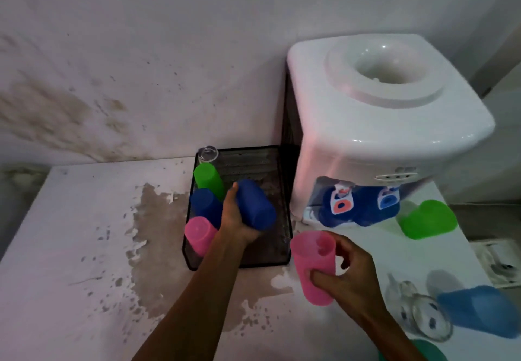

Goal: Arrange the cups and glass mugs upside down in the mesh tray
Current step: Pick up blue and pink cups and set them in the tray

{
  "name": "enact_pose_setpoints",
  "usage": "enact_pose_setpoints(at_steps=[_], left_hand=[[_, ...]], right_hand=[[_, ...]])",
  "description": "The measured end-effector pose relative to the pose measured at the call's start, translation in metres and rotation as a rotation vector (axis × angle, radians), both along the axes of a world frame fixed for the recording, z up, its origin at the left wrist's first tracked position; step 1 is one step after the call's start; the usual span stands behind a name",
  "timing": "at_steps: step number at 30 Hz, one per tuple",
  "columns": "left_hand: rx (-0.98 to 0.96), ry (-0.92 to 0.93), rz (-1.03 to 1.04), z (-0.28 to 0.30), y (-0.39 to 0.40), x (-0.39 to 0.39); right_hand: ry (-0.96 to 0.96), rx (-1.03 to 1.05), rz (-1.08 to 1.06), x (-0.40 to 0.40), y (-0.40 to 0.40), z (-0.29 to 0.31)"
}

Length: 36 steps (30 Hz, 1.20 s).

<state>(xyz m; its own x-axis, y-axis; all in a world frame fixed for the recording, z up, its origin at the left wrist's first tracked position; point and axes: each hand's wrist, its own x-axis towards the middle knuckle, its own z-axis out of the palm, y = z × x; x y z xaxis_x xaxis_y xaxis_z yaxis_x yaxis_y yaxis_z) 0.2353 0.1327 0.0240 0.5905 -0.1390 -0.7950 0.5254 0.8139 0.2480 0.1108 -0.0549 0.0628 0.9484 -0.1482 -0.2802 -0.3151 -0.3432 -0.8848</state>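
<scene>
The black mesh tray (270, 250) lies on the white table beside the dispenser. Along its left side stand a glass mug (208, 154), a green cup (209, 179), a dark blue cup (204, 204) and a pink cup (198, 233), all upside down. My left hand (235, 216) grips another dark blue cup (255, 204), tilted bottom-up over the tray's middle. My right hand (353, 279) holds a pink cup (314, 264) mouth-up just right of the tray. On the right lie a green cup (427, 219), a light blue cup (479, 312) and a glass mug (420, 311).
A white water dispenser (375, 123) with blue taps stands right of the tray against the stained wall. The table (84, 248) has peeling paint on its left and front. A green object (420, 350) shows at the bottom edge.
</scene>
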Motion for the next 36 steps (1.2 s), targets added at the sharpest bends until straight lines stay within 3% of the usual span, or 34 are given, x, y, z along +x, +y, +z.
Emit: enact_pose_setpoints(at_steps=[5,14,20,26,33,36], left_hand=[[-0.081,0.112,0.008,-0.016,0.009,0.057],[-0.152,0.069,0.146,-0.047,0.019,0.143],[-0.2,0.108,0.237,-0.044,0.025,0.163],[-0.234,0.157,0.307,-0.044,0.032,0.164],[-0.214,0.152,0.255,-0.036,0.033,0.148],[-0.162,0.108,0.084,-0.027,0.033,0.134]], right_hand=[[0.036,0.017,0.08,0.013,0.017,0.001],[0.117,-0.114,0.182,0.062,0.043,-0.016],[0.116,-0.112,0.225,0.093,0.06,-0.022],[0.13,-0.043,0.133,0.114,0.073,-0.024],[0.26,0.033,-0.004,0.122,0.079,-0.023],[0.313,0.075,-0.011,0.125,0.08,-0.022]])
